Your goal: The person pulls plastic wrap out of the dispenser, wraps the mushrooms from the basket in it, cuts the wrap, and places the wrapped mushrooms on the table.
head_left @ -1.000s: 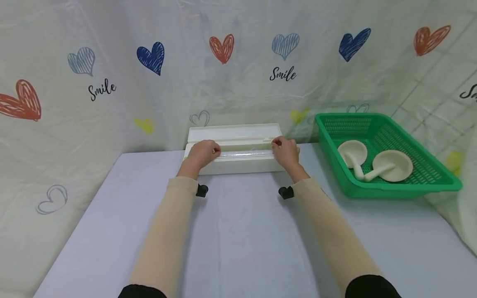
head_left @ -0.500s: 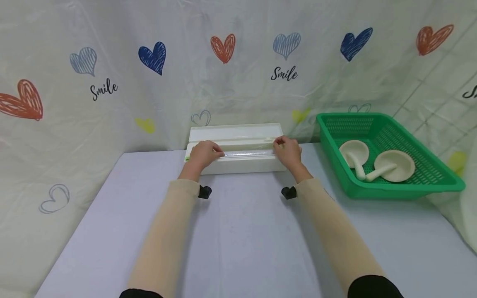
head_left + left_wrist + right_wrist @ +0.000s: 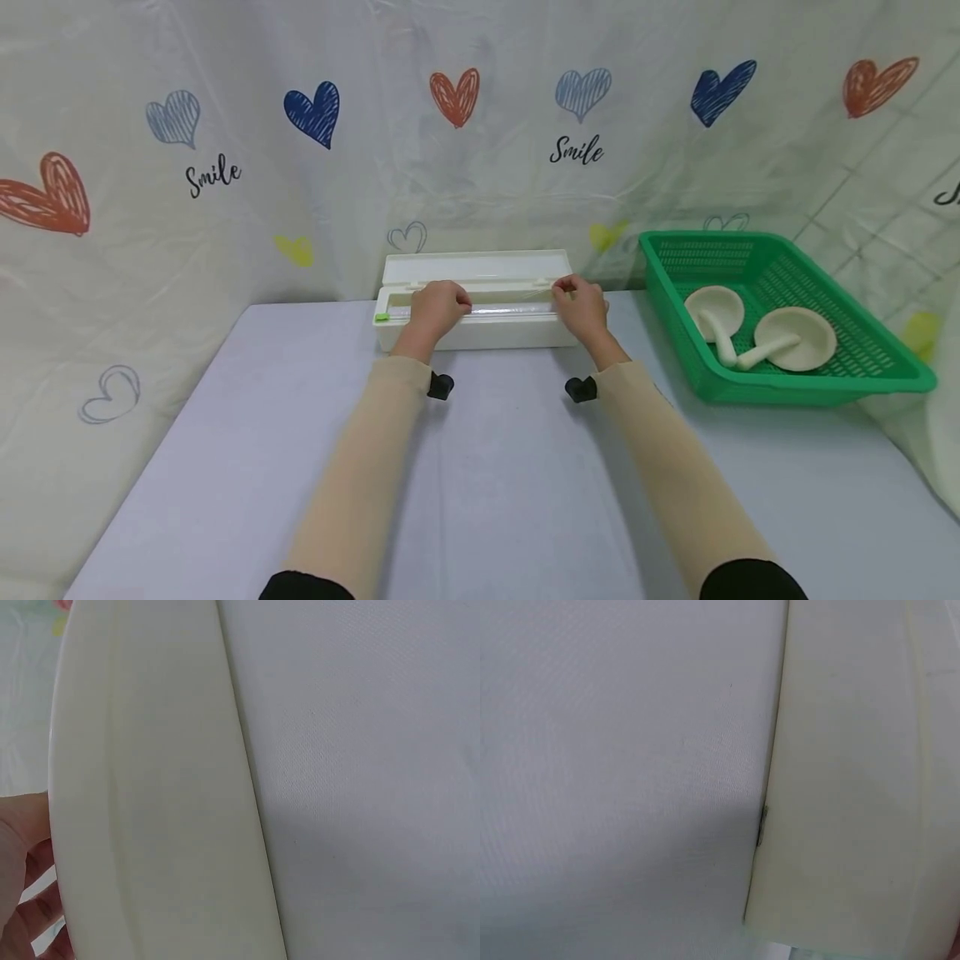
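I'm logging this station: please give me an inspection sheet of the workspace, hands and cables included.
Surface: pale table, faint crease down the middle.
Job's things: white box near the far edge, lid open, clear roll inside.
Clutter: green basket at right, holding two white utensils.
Hands: left hand and right hand at the box; whether either grips anything is unclear.
Cables: nothing seen.
Surroundings: pale sheet behind, printed with hearts and "Smile".
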A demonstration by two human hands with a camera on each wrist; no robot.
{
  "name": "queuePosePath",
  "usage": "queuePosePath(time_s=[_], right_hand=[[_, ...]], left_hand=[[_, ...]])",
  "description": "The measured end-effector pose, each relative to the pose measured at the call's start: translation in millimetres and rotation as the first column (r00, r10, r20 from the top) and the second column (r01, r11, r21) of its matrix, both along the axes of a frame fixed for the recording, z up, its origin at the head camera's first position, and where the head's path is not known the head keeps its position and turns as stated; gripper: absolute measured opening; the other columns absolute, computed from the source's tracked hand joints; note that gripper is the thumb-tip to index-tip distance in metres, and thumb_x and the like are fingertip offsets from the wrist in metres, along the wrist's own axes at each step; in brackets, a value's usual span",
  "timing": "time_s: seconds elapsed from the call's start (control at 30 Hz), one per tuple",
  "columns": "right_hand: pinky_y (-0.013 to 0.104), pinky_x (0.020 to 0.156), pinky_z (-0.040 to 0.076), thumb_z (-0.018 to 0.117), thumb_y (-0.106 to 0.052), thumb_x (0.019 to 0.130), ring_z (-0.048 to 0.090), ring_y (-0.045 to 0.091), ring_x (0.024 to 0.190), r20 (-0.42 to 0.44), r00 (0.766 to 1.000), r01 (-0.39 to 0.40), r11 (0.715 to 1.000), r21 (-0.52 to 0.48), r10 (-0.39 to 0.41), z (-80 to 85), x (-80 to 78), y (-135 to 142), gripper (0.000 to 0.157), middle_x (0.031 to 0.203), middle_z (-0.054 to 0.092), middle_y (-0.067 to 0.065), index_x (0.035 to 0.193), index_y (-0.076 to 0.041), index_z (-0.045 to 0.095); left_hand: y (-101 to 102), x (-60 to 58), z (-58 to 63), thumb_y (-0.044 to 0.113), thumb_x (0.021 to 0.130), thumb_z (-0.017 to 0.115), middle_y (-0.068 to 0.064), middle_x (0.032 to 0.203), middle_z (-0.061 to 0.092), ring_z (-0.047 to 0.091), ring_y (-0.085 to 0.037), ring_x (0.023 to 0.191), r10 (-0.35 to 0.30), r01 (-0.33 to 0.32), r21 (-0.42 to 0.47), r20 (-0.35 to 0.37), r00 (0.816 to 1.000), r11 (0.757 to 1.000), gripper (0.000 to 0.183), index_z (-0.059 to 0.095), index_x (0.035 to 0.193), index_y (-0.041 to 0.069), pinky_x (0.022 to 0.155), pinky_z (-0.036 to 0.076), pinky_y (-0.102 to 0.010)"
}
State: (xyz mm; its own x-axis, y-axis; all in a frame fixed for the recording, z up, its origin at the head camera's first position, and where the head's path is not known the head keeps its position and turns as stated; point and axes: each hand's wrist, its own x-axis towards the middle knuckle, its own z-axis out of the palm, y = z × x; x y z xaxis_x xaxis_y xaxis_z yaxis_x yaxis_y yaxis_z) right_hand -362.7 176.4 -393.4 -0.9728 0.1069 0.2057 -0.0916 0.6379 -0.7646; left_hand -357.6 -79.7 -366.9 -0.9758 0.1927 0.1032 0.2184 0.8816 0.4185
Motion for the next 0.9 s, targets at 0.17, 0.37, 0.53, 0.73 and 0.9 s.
queuePosePath(time_s=[0.17,0.37,0.53,0.73,0.9], right_hand=[[0.060,0.112,0.020,0.054,-0.025,0.107,0.042,0.039,0.129,0.000,1.000,-0.007,1.000,0.006,0.007,0.0,1.1,1.0,0.027,0.125,0.063,0.018,0.121,-0.003,0.063],[0.059,0.111,0.021,0.053,-0.025,0.108,0.043,0.040,0.129,-0.011,1.000,-0.016,1.000,0.022,0.016,-0.9,1.3,2.4,0.028,0.128,0.062,0.019,0.121,-0.003,0.062],[0.060,0.108,0.022,0.053,-0.024,0.107,0.047,0.039,0.123,-0.040,0.999,-0.024,1.000,0.018,0.025,-0.4,1.4,4.0,0.027,0.125,0.065,0.019,0.119,-0.001,0.063],[0.058,0.104,0.023,0.051,-0.022,0.108,0.057,0.033,0.102,-0.065,0.997,-0.046,0.999,-0.018,0.045,0.5,1.7,6.9,0.025,0.114,0.072,0.016,0.117,-0.002,0.062],[0.056,0.105,0.021,0.049,-0.021,0.110,0.056,0.028,0.092,-0.065,0.997,-0.035,0.997,-0.070,0.031,1.1,4.9,10.9,0.023,0.110,0.072,0.016,0.117,-0.002,0.060]], left_hand=[[-1.6,0.4,-0.6,0.022,0.102,0.066,-0.002,0.107,0.073,0.062,-0.023,0.102,-0.020,0.020,0.027,0.014,1.000,0.999,0.016,0.077,0.110,0.012,0.103,0.041,-0.054],[-1.4,0.6,2.4,0.020,0.106,0.060,-0.004,0.101,0.071,0.061,-0.023,0.091,-0.039,0.040,0.038,-0.020,0.999,0.998,0.016,0.071,0.111,0.010,0.096,0.043,-0.050],[-1.8,0.2,5.8,0.020,0.105,0.061,-0.005,0.104,0.072,0.063,-0.023,0.093,-0.039,0.044,0.089,-0.059,0.997,0.995,0.016,0.072,0.112,0.009,0.093,0.046,-0.048],[-14.6,2.1,2.9,0.022,0.101,0.067,-0.003,0.108,0.073,0.065,-0.023,0.100,-0.074,0.083,0.150,-0.064,0.995,0.985,0.017,0.074,0.113,0.011,0.094,0.047,-0.047],[-29.9,3.3,0.9,0.024,0.098,0.071,-0.001,0.111,0.073,0.064,-0.024,0.105,-0.050,0.052,0.069,-0.029,0.998,0.996,0.021,0.075,0.116,0.013,0.101,0.040,-0.054]])
